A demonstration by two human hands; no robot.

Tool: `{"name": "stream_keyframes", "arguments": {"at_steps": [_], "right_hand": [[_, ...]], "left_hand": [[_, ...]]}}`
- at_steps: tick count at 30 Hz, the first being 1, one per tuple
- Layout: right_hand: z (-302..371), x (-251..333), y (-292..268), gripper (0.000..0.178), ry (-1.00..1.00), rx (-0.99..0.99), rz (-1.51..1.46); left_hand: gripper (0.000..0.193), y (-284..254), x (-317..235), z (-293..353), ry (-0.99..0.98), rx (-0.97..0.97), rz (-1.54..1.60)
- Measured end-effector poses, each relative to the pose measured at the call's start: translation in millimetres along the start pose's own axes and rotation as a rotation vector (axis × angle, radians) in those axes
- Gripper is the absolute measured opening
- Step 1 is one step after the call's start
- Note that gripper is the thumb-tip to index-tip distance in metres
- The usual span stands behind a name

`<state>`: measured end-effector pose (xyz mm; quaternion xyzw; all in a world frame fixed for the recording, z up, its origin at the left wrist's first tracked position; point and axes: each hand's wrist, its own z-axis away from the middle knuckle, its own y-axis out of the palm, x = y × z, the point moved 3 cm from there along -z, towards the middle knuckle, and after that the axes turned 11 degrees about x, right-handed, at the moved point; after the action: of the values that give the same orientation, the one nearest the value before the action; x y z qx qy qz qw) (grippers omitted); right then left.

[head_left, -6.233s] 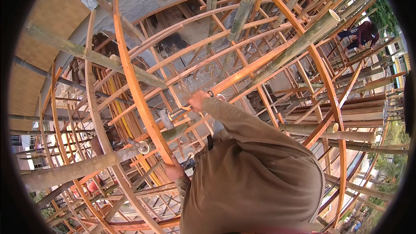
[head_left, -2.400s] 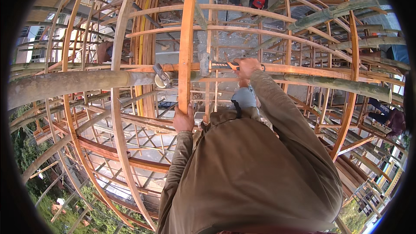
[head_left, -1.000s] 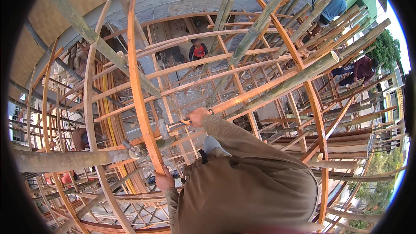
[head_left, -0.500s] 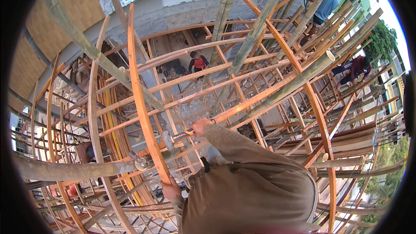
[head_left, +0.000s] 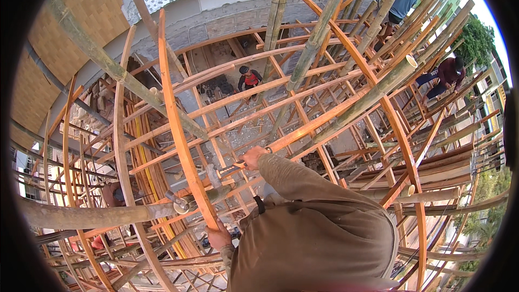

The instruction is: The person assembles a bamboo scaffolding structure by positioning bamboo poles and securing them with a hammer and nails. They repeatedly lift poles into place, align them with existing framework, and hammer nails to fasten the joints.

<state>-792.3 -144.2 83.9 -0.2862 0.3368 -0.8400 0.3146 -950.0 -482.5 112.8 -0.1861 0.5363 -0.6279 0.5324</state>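
Observation:
My right hand (head_left: pixel 253 158) is closed around the handle of a hammer (head_left: pixel 231 169). The hammer's head, slightly blurred, is beside a long reddish wooden plank (head_left: pixel 177 116); whether they touch I cannot tell. My left hand (head_left: pixel 219 236) grips the near end of that plank, its fingers partly hidden behind the wood. From there the plank runs up and away to the left. It crosses a thick bamboo pole (head_left: pixel 86 216) near its lower part. Just left of the plank, a metal fitting or tool (head_left: pixel 177 203) with a round end rests at the pole.
Wooden beams (head_left: pixel 270 119) and bamboo poles (head_left: pixel 319 38) form a lattice all around, with the ground visible far below. One person in red and black (head_left: pixel 250 78) is down below. Two others, in a blue shirt (head_left: pixel 404 1) and dark red top (head_left: pixel 450 73), are at the right.
The view has shifted slightly, so the plank and both hands appear a little farther right. Both hands keep their grips, and the hammer stays beside the plank.

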Motion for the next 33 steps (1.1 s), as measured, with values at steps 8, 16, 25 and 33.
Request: {"name": "stream_keyframes", "arguments": {"at_steps": [8,16,25,33], "right_hand": [[6.9,2.6,-5.6,0.05,0.013,-0.009,-0.003],[5.4,1.1,-5.0,0.049,0.017,0.009,-0.018],[1.0,-0.9,-0.7,0.046,0.005,-0.002,-0.009],[-2.0,-1.1,1.0,0.048,-0.004,-0.001,-0.006]], "left_hand": [[0.069,-1.6,-0.1,-0.6,-0.009,0.035,0.001],[0.076,5.4,6.4,-5.2,-0.019,0.037,-0.029],[0.078,1.8,3.6,-3.6,-0.016,0.05,-0.028],[0.069,-0.3,0.2,-1.8,-0.018,0.028,-0.056]]}}
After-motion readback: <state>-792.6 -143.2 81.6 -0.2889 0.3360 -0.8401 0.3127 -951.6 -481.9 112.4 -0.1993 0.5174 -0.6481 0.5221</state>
